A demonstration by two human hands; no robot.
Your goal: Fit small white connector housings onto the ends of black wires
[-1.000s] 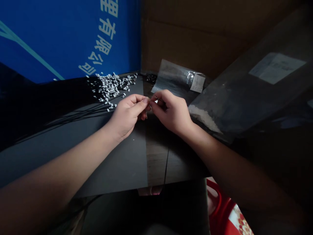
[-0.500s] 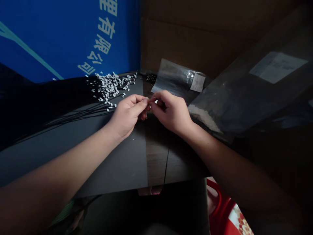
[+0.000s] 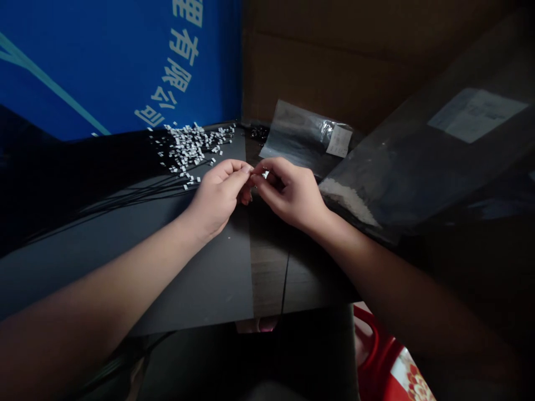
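Over the table, my left hand (image 3: 221, 192) and my right hand (image 3: 292, 189) meet at their fingertips. Both are closed, thumb pressed to forefinger. Whatever they pinch is too small and too covered by the fingers to name. A small bright white spot (image 3: 265, 174) shows between the fingers of my right hand. Just beyond my left hand lies a heap of thin black wires (image 3: 137, 195), their ends fitted with small white connectors (image 3: 188, 145). Beside my right wrist is a large clear plastic bag (image 3: 388, 184) holding small whitish pieces (image 3: 349, 200).
A smaller clear bag with a label (image 3: 301, 131) lies behind my hands, near some small dark pieces (image 3: 257, 132). A blue panel (image 3: 104, 55) and brown cardboard (image 3: 326, 72) stand at the back. A grey sheet (image 3: 200, 284) covers the table's left part. Something red (image 3: 376, 345) is below right.
My right fingertips have shifted slightly left, closer against my left thumb. The whole view has moved by a few pixels; the wires and bags lie as before.
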